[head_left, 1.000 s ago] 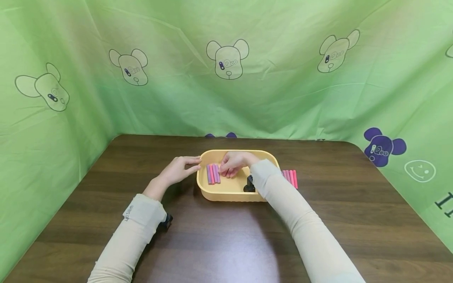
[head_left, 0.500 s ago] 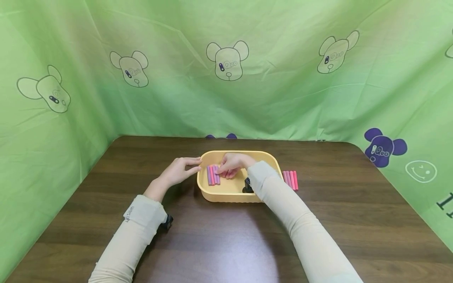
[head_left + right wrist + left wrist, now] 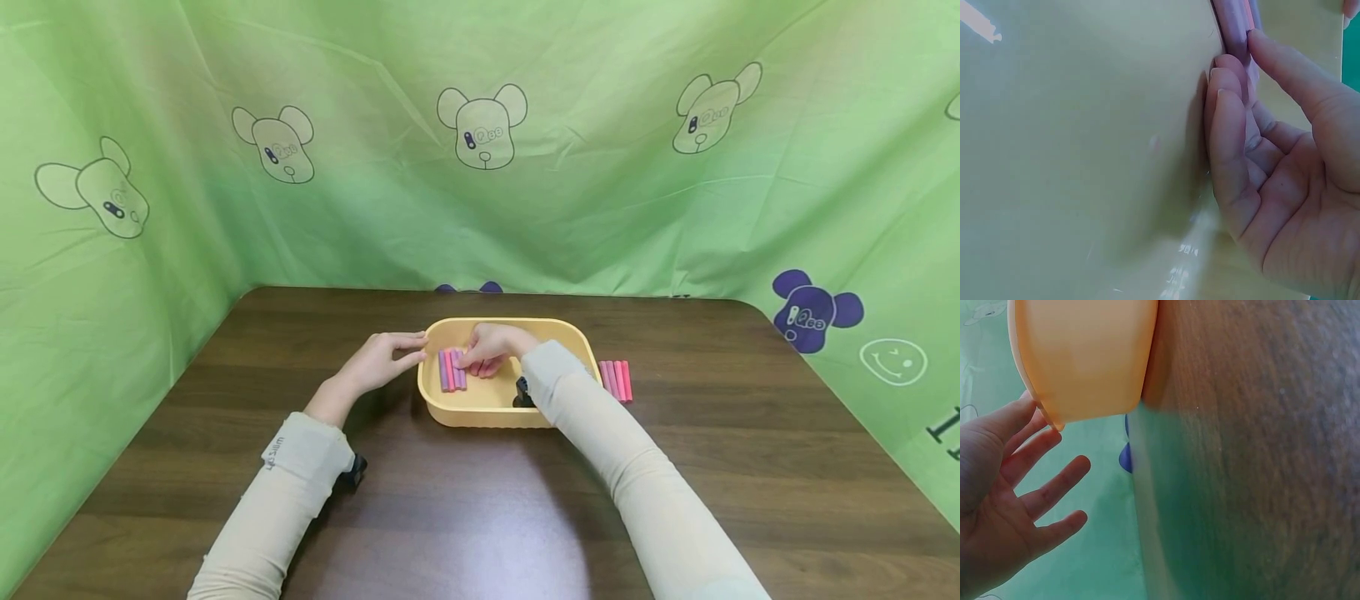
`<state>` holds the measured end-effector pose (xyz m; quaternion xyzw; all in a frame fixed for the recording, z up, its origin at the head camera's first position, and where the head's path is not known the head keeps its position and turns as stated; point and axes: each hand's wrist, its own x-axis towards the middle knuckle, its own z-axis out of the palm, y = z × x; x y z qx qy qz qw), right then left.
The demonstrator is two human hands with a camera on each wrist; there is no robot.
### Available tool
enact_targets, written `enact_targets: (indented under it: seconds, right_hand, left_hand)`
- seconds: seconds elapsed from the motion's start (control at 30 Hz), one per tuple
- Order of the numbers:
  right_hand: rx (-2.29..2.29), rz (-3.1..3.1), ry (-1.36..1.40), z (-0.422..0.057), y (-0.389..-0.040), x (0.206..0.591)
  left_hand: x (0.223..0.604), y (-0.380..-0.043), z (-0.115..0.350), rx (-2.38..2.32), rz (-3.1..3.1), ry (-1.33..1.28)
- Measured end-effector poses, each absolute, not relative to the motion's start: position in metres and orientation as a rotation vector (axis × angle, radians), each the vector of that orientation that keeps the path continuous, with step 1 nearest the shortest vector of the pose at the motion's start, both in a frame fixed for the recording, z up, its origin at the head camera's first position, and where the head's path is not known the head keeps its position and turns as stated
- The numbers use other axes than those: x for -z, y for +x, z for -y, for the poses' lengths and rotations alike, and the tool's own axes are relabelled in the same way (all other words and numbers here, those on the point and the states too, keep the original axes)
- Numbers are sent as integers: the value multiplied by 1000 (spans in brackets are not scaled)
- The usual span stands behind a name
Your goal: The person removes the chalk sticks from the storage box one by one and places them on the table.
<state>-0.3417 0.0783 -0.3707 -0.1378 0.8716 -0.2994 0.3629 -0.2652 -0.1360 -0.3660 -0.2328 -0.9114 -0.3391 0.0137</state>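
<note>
A yellow oblong tub (image 3: pixel 510 418) stands on the table. Inside it, at the left, several purple and pink sticks (image 3: pixel 448 371) lie side by side. My right hand (image 3: pixel 491 348) reaches into the tub with its fingers curled. Thumb and fingertips pinch the end of the rightmost purple stick (image 3: pixel 1234 28), as the right wrist view shows. My left hand (image 3: pixel 375 362) is at the tub's left end, its fingers fairly straight and apart. In the left wrist view the thumb (image 3: pixel 1019 415) and the nearest fingers touch the tub's rim (image 3: pixel 1019 365).
More pink and purple sticks (image 3: pixel 617 382) lie in a row on the brown wooden table (image 3: pixel 480 500), right of the tub. A green printed cloth (image 3: pixel 480 225) hangs behind and along both sides. Black wrist cameras sit by each cuff, one (image 3: pixel 522 393) inside the tub's outline.
My right hand has shifted slightly left, and its thumb now covers part of the rightmost purple stick. The left hand and tub have stayed put.
</note>
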Motion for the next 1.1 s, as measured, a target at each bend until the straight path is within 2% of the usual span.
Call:
enact_targets:
  seconds: [0.7, 1.1]
  right_hand:
    - [901, -2075, -419, -89, -350, 370]
    - [1018, -2050, -427, -104, -352, 355]
  left_hand:
    - [367, -266, 138, 1039, 2815, -750]
    - [367, -266, 138, 1047, 2817, -752]
